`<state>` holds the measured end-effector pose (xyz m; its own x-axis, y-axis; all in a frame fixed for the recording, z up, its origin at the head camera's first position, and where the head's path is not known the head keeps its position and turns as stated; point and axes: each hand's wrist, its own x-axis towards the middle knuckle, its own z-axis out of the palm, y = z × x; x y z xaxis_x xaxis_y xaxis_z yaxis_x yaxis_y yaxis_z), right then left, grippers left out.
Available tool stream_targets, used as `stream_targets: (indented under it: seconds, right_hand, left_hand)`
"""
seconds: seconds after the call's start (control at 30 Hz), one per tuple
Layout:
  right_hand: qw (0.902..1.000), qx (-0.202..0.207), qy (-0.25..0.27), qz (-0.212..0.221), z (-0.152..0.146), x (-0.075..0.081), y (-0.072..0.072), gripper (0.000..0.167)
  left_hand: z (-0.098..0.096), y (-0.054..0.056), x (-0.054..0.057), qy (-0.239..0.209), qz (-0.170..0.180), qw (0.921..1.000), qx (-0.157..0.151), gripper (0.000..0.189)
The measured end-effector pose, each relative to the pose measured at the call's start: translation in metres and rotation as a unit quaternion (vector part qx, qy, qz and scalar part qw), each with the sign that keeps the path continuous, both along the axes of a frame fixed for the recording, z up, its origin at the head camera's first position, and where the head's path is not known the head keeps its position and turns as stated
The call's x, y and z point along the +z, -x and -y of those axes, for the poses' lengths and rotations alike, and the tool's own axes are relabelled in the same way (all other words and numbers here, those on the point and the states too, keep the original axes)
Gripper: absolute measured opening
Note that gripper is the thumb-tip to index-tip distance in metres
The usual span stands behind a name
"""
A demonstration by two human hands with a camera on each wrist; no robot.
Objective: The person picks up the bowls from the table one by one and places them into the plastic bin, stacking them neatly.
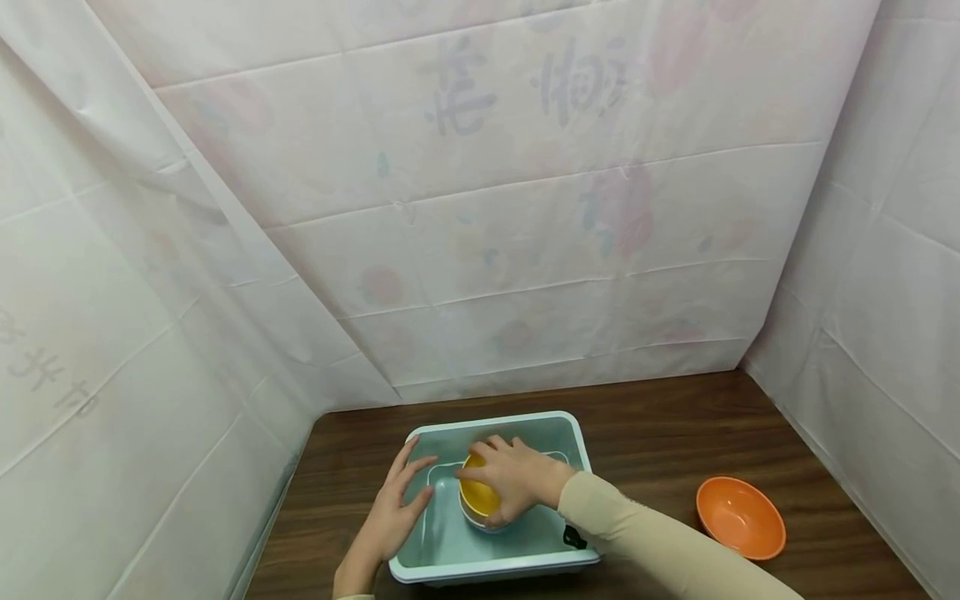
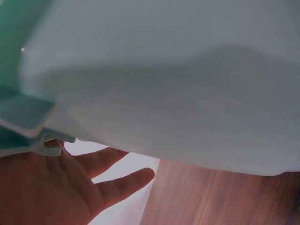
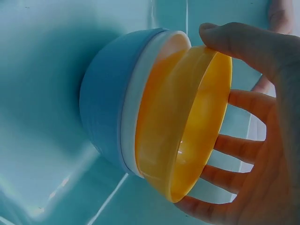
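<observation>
Inside a pale blue-green plastic basin [image 1: 480, 571], a yellow bowl [image 3: 159, 126] sits tilted in a white bowl [image 3: 129, 117], and that one in a blue bowl [image 3: 105, 93]. My right hand [image 1: 517, 477] grips the yellow bowl by its rim, thumb on one side and fingers spread round the other. At the basin's left rim is my left hand [image 1: 393, 510], its fingers extended and spread over the edge. The left wrist view shows mostly the basin's outer wall [image 2: 164, 108], with part of the left hand [image 2: 56, 187] below it.
An orange bowl [image 1: 741, 518] stands on the dark wooden table [image 1: 637, 450] to the right, beyond my right sleeve [image 1: 645, 529]. A small black part [image 1: 574, 537] shows at the basin's right side. White sheets [image 1: 525, 250] hang behind and on both sides.
</observation>
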<state>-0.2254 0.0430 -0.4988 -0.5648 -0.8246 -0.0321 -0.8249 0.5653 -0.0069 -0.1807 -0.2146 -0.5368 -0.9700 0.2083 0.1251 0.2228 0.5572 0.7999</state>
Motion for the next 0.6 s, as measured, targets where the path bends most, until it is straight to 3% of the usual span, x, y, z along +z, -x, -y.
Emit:
stream_targets:
  seconds: [0.6]
  right_hand:
    - [0.9994, -0.016, -0.026, 0.014, 0.006, -0.0084, -0.0018, 0.076]
  left_hand:
    - [0.0, -0.0002, 0.0003, 0.001, 0.007, 1.0, 0.0, 0.043]
